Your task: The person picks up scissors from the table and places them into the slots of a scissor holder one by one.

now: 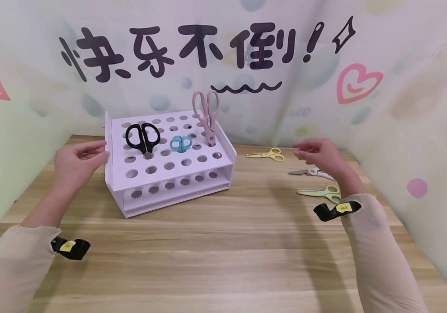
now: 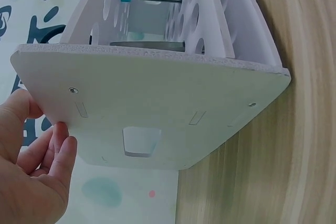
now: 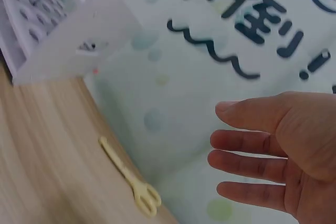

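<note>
A pale lilac rack (image 1: 161, 177) with rows of round holes stands at the left-centre of the wooden table. Black scissors (image 1: 142, 137), small blue scissors (image 1: 181, 143) and tall pink scissors (image 1: 206, 111) stand in its holes. My left hand (image 1: 100, 152) touches the rack's left side panel (image 2: 157, 103) with nearly straight fingers (image 2: 58, 148), thumb at the panel's edge. My right hand (image 1: 305, 151) hovers empty above the table on the right, fingers (image 3: 241, 140) spread and relaxed. Yellow scissors (image 1: 267, 154) lie just left of it.
White-handled scissors (image 1: 312, 173) and green scissors (image 1: 321, 192) lie on the table under my right forearm. A printed backdrop closes off the back and both sides. Bare wood stretches in front of the rack toward me.
</note>
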`<state>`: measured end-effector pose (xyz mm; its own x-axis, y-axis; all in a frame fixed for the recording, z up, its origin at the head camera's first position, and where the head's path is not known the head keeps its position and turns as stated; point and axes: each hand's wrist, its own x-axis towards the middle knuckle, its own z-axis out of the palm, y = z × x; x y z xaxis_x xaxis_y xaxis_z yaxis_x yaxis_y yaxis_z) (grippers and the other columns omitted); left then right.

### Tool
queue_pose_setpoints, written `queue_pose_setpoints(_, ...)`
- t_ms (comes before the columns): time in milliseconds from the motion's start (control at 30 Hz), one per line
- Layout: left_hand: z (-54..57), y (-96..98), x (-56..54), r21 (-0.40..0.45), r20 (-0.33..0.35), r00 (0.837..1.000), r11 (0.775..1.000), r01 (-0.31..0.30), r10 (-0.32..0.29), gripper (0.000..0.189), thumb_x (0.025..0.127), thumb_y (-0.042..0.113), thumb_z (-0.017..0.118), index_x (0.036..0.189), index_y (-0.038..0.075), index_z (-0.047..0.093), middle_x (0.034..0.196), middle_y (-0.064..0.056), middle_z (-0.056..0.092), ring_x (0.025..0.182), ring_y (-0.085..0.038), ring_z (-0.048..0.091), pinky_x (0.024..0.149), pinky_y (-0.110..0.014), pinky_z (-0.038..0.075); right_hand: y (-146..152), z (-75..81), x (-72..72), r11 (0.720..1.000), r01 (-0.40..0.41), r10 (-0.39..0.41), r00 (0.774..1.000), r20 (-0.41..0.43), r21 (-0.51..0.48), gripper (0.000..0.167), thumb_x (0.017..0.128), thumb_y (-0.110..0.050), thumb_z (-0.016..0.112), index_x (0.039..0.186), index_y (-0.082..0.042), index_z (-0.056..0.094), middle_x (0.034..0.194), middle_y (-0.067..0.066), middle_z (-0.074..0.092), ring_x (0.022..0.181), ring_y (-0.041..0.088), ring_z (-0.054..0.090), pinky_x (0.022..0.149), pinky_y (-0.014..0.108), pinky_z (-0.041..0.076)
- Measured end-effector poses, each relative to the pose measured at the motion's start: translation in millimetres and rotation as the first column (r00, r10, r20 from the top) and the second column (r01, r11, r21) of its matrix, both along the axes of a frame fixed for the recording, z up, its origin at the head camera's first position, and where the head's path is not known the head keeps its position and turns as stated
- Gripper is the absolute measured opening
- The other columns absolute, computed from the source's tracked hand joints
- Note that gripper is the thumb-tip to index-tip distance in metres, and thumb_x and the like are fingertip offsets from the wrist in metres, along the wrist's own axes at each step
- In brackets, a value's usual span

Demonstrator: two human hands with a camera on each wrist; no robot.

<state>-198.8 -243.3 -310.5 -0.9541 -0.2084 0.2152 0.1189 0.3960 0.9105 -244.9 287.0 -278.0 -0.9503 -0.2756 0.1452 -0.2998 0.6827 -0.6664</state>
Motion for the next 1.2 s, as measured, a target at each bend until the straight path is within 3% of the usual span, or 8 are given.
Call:
queue_pose_setpoints(133,0.4,-0.9,0.4,-0.005,-0.001,1.000,1.000,-0.003,0.003,0.040,0.082,0.013,0.064,0.119,-0.004,0.058,0.072,0.030,0.058,0.067,0.012,0.056,0.054,-0.007,0.043,21,-11.9,2.8,0.999,0.029,-0.031,0.999,0.033,0.039,0.032,0.090,-0.014,0.059,0.115,0.006,0.060,0.094,0.019,0.064,0.073,0.007,0.059,0.062,0.025,0.051)
queue_pose_setpoints(367,-1.8,0.1,-0.6,0.011,-0.015,1.000,1.000,0.012,-0.012,0.041,0.082,0.011,0.064,0.118,-0.006,0.058,0.073,0.028,0.059,0.068,0.011,0.057,0.055,-0.007,0.043,56,-32.7,13.0,0.988,0.102,-0.112,0.990,0.084,0.112,0.037,0.090,-0.019,0.060,0.119,0.005,0.057,0.099,0.022,0.062,0.074,0.005,0.058,0.067,0.031,0.053)
queue_pose_setpoints(600,-2.6,0.0,-1.4,0.015,-0.030,1.000,1.000,0.009,-0.008,0.038,0.082,0.011,0.065,0.117,-0.004,0.060,0.072,0.027,0.059,0.068,0.011,0.057,0.056,-0.007,0.043,85,-53.3,22.5,0.985,0.151,-0.163,0.975,0.150,0.086,0.042,0.091,-0.019,0.058,0.120,0.011,0.052,0.094,0.021,0.063,0.076,0.010,0.061,0.064,0.030,0.053)
queue_pose_setpoints(733,-2.5,-0.8,-1.7,-0.002,-0.014,1.000,1.000,0.004,-0.004,0.041,0.082,0.012,0.065,0.118,-0.007,0.058,0.072,0.028,0.058,0.068,0.011,0.057,0.055,-0.007,0.043,102,-65.9,27.9,0.979,0.185,-0.199,0.961,0.194,0.091,0.052,0.089,-0.026,0.060,0.124,0.011,0.049,0.102,0.025,0.059,0.081,0.017,0.061,0.070,0.036,0.053)
queue_pose_setpoints(900,-2.6,-1.2,-1.8,-0.028,-0.003,1.000,1.000,-0.001,0.000,0.043,0.083,0.012,0.064,0.119,-0.009,0.055,0.071,0.029,0.057,0.067,0.012,0.056,0.052,-0.008,0.042,121,-81.1,35.0,0.966,0.250,-0.257,0.940,0.226,0.061,0.056,0.088,-0.026,0.062,0.126,0.013,0.046,0.101,0.023,0.061,0.078,0.012,0.060,0.068,0.033,0.053)
queue_pose_setpoints(1067,-2.3,-1.1,-1.9,-0.030,-0.004,1.000,1.000,0.000,0.000,0.044,0.083,0.012,0.064,0.119,-0.010,0.055,0.072,0.029,0.057,0.067,0.012,0.056,0.053,-0.008,0.042,130,-92.9,42.8,0.950,0.309,-0.313,0.930,0.191,0.048,0.054,0.088,-0.024,0.062,0.122,0.016,0.048,0.089,0.018,0.066,0.068,0.005,0.057,0.061,0.025,0.051)
queue_pose_setpoints(1200,-0.8,-0.2,-0.3,-0.035,0.000,1.000,0.999,-0.004,0.004,0.044,0.083,0.014,0.064,0.119,-0.009,0.055,0.072,0.029,0.057,0.068,0.012,0.056,0.055,-0.008,0.043,131,-100.5,47.6,0.923,0.368,-0.381,0.915,0.130,0.109,0.055,0.087,-0.031,0.063,0.119,0.012,0.053,0.091,0.023,0.066,0.069,0.000,0.053,0.058,0.022,0.046)
